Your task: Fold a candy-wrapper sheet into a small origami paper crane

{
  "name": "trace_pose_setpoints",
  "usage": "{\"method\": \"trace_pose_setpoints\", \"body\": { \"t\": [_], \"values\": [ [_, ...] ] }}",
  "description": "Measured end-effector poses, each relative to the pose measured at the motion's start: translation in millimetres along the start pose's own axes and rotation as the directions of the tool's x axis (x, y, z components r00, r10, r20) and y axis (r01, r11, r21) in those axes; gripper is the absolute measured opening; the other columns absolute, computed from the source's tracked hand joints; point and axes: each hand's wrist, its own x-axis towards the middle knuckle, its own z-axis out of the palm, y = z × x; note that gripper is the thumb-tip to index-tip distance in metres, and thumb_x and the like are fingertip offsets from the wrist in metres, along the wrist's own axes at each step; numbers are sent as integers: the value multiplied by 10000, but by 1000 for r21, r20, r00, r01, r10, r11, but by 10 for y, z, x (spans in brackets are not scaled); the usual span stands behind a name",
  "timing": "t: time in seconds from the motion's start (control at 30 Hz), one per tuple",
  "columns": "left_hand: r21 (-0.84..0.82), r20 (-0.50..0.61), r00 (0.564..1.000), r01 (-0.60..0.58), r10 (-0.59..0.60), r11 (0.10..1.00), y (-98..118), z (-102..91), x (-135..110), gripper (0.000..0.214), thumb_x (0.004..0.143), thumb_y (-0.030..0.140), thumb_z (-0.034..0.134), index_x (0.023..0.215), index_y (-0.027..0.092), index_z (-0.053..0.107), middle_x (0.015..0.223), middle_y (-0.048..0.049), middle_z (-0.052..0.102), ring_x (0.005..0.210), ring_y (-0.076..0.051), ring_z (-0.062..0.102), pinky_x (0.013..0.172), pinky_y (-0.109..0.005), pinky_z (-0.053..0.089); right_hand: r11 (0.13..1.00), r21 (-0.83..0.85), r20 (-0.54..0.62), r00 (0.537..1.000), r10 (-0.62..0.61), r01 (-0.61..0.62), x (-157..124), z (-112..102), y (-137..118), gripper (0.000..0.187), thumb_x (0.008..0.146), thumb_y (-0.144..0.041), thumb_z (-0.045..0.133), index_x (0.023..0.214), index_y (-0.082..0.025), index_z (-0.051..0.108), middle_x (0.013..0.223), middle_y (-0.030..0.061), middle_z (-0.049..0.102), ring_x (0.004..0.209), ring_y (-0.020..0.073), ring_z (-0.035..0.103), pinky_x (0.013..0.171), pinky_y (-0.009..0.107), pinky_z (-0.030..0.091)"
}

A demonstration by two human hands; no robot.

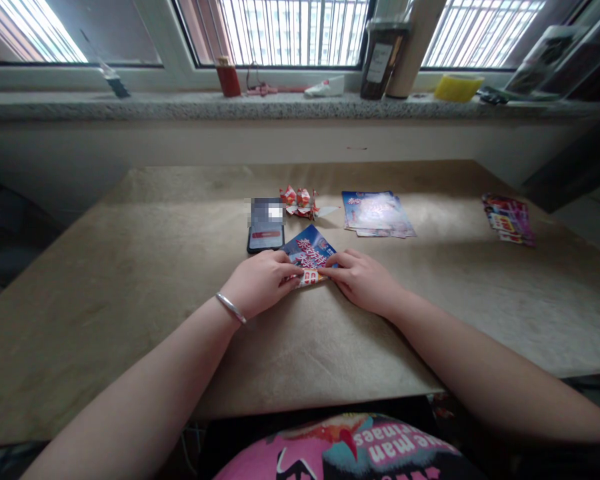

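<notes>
A blue printed paper sheet [311,250] with red and white lettering lies on the table, turned cornerwise to me. Its near edge is folded up, and a white and orange underside shows there. My left hand [263,280] presses the left end of the fold with its fingers together, a silver bangle on the wrist. From the other side, my right hand [360,277] has its fingertips on the fold's right end. Just beyond my left hand is a phone [266,233] with a lit, partly blurred screen.
Behind the sheet sit folded red and white paper pieces [300,202]. A stack of blue printed sheets [377,213] is right of them, and fanned colourful papers [509,220] lie far right. Bottles, a dark canister [384,60] and a yellow item [459,87] line the windowsill [170,107].
</notes>
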Motion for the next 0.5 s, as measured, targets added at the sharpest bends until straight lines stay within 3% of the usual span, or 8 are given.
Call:
{"method": "trace_pose_setpoints", "body": {
  "t": [0.27, 0.5],
  "values": [
    [109, 10, 1000, -2, 1, 994, 64, -18, -40, 292, 897, 455, 455, 1078, 361, 665, 956, -11, 626, 840, -163, 583, 661, -256, 434, 1000, -25, -21, 1000, 18, -19, -3, -2, -11, 330, 886, -176, 468, 1167, -232, 633, 1063, 80, 638, 900, 195, 520, 758, 319, 430],
    [137, 11, 1000, 4, -6, 991, 100, -29, -47, 287, 898, 434, 462, 1051, 331, 681, 956, -21, 624, 855, -165, 573, 664, -251, 433, 1000, -6, -20, 1000, 19, -19, -4, -17, -9, 320, 884, -179, 476, 1133, -275, 651, 1057, 46, 649, 903, 191, 527, 765, 314, 425]
  ]
}}
